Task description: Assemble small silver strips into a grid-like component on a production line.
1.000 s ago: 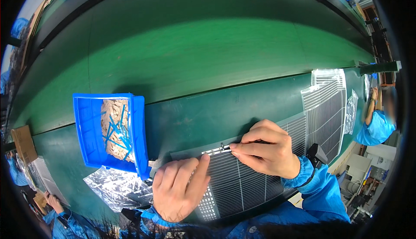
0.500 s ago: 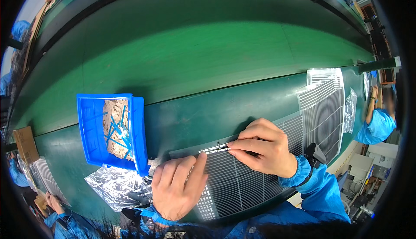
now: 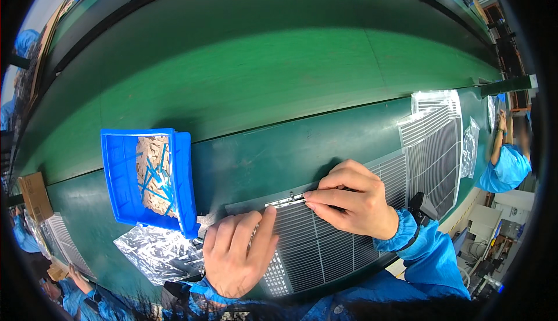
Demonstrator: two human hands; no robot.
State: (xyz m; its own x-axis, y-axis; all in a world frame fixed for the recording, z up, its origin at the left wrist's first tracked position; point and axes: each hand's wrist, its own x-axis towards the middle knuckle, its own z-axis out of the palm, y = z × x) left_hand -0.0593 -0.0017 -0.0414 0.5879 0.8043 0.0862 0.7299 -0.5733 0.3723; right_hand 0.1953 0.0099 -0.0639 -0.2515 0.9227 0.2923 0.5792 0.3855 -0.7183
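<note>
A narrow pale strip [image 3: 285,203] with dark marks along it lies along the upper edge of a sheet of thin dark strips [image 3: 325,239]. At its right end my right hand [image 3: 357,200] pinches a small, slim dark piece between thumb and forefinger, against the strip. My left hand [image 3: 237,254] is bent over the sheet's left part, its forefinger tip on the strip's left end. A bit of silver shows between its fingers; what that is I cannot tell. Its palm side is hidden.
A blue bin [image 3: 185,175] holds beige pieces and blue slips, left of my hands. A clear bag of silver pieces [image 3: 154,257] lies below it. More striped sheets [image 3: 433,146] lie right, beside a clear bag [image 3: 469,146]. A green belt [image 3: 261,59] runs behind. Co-workers sit both sides.
The small pieces on the strip have closed up into one straighter line. The belt's seam has slid left, and the blue bin sits slightly further left. My hands have barely moved.
</note>
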